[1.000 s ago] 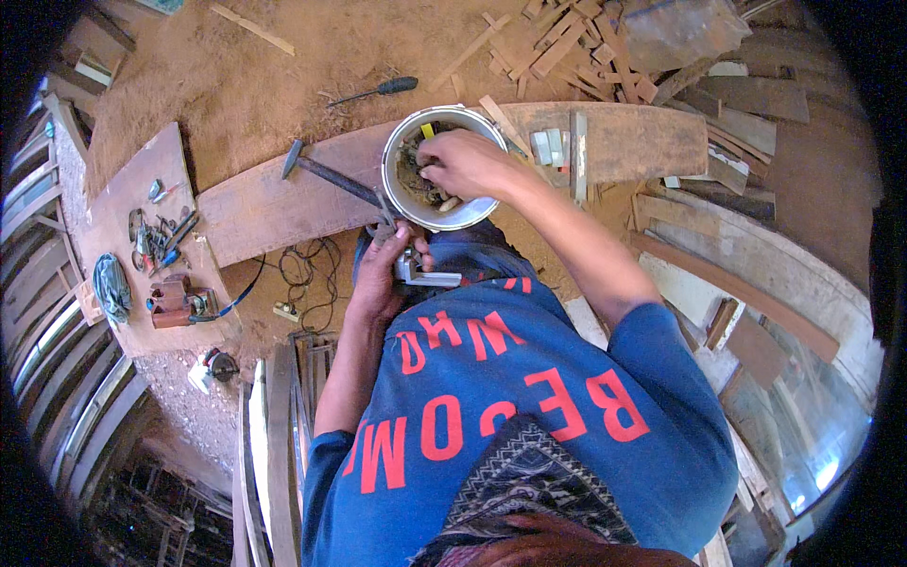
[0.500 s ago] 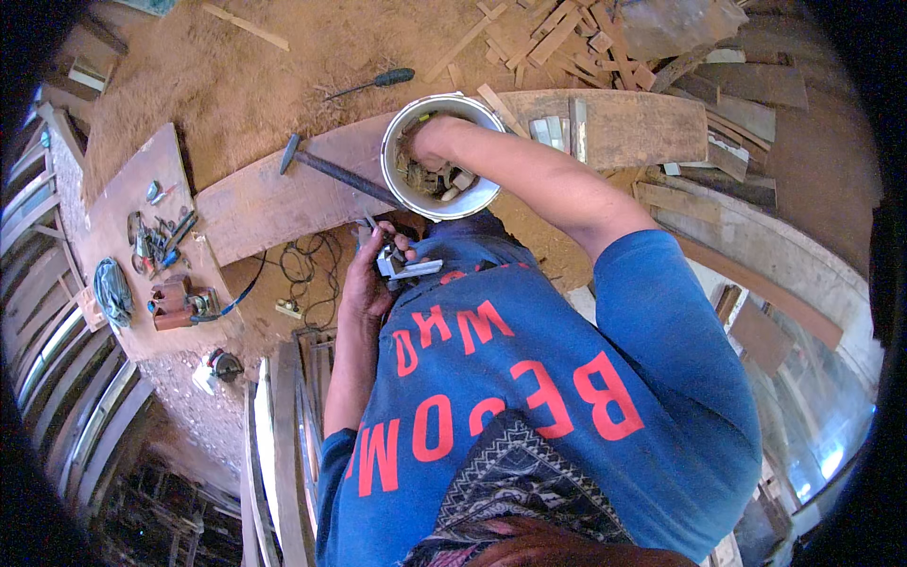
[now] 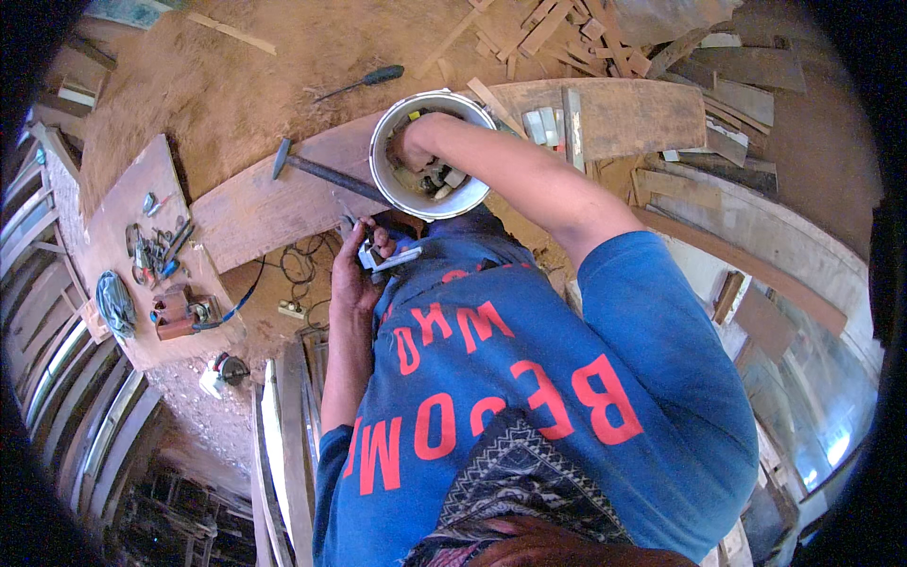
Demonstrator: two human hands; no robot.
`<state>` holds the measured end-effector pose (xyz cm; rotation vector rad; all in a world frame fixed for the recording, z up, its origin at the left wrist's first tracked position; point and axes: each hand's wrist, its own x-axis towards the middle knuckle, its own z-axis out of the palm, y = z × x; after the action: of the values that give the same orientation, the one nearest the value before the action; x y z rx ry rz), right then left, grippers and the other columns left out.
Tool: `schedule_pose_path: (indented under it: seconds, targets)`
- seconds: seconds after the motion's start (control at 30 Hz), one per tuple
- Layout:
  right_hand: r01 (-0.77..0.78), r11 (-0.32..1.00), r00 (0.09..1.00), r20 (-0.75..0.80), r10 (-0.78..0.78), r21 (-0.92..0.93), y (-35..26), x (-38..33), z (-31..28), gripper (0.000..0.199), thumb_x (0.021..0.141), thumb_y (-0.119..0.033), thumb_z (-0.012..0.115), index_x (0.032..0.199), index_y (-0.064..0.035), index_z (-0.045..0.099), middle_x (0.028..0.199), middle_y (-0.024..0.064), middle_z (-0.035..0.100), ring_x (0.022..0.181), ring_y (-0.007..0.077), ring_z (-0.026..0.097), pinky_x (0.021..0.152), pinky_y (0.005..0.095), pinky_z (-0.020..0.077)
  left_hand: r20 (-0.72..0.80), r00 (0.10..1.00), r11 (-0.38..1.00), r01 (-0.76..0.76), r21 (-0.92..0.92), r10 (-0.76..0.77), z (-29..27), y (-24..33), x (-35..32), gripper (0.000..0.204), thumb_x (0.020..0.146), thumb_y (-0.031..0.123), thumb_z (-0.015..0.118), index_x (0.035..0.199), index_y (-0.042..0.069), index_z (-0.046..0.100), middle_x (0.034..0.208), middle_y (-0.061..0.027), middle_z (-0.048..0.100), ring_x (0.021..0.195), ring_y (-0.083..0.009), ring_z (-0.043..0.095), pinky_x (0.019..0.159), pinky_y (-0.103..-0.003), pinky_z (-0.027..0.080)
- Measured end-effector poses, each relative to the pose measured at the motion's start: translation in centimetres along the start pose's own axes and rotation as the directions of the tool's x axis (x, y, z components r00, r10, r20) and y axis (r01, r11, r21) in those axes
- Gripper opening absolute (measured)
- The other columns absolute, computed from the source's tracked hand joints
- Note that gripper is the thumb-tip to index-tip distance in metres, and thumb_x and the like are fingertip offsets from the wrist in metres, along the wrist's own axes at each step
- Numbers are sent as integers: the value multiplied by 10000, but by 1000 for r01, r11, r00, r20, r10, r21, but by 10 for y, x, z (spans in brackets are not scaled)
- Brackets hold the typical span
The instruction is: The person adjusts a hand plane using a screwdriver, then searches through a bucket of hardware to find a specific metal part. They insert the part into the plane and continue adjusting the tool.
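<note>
A white bucket (image 3: 382, 181) stands at the near edge of the wooden plank (image 3: 248, 210), with small mixed pieces (image 3: 442, 180) inside. My right hand (image 3: 416, 144) reaches down among them; its fingers are hidden in the bucket. Just left of the bucket, close to my shirt, my left hand (image 3: 357, 269) is closed round a silvery metal fitting (image 3: 397, 258) with a flat bar sticking out to the right. A grey metal tip shows above these fingers, and I cannot tell whether it belongs to the fitting. A hammer (image 3: 333, 176) lies on the plank, its handle running toward the bucket.
A screwdriver (image 3: 364, 81) lies on sawdust beyond the plank. Wood offcuts (image 3: 567, 36) are heaped far right. To the left, a board (image 3: 142, 312) carries loose tools (image 3: 161, 250), a coiled blue hose or cable (image 3: 115, 302) and a reddish-brown power tool (image 3: 178, 312). A black cord (image 3: 300, 266) coils below the plank.
The view has shifted slightly. My right hand has moved a little left inside the bucket, and the pieces there lie differently. My left hand keeps the metal fitting, tilted a bit more.
</note>
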<state>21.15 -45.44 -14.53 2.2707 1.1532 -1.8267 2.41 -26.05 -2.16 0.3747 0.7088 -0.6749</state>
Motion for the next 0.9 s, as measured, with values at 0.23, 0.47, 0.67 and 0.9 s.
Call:
schedule_pose_path:
  seconds: [0.23, 0.47, 0.67, 0.9]
  targets:
    - [126, 992, 984, -130, -123, 16, -31, -46, 2, 441, 791, -225, 755, 1208, -87, 717, 1228, 158, 707, 1133, 345, 667, 962, 472, 525, -15, 1000, 1000, -23, -8, 23, -5, 1, 0, 205, 1064, 315, 494, 1121, 128, 557, 835, -45, 579, 720, -189, 575, 862, -443, 540]
    - [29, 953, 844, -518, 137, 300, -29, -132, -9, 379, 779, -195, 692, 1116, -21, 701, 1072, 235, 710, 1032, 414, 671, 891, 491, 525, -37, 997, 997, -71, -27, 70, -11, 2, -4, 199, 1064, 301, 499, 1127, 127, 574, 842, -46, 599, 718, -184, 592, 903, -459, 537]
    - [183, 900, 643, -740, 195, 396, -36, -178, 5, 247, 778, -181, 685, 901, 22, 615, 839, 225, 656, 808, 414, 636, 731, 490, 493, -81, 992, 993, -87, 81, 94, -5, 3, -4, 220, 1055, 319, 520, 1139, 124, 578, 861, -48, 608, 727, -181, 598, 918, -466, 534]
    - [465, 659, 501, -789, 354, 591, -71, -218, 27, 210, 803, -170, 708, 850, -23, 567, 749, 111, 600, 699, 193, 563, 666, 374, 469, -67, 994, 980, -71, 186, 85, 13, 3, -4, 301, 1033, 364, 563, 1155, 90, 589, 944, -69, 648, 783, -186, 632, 876, -393, 545]
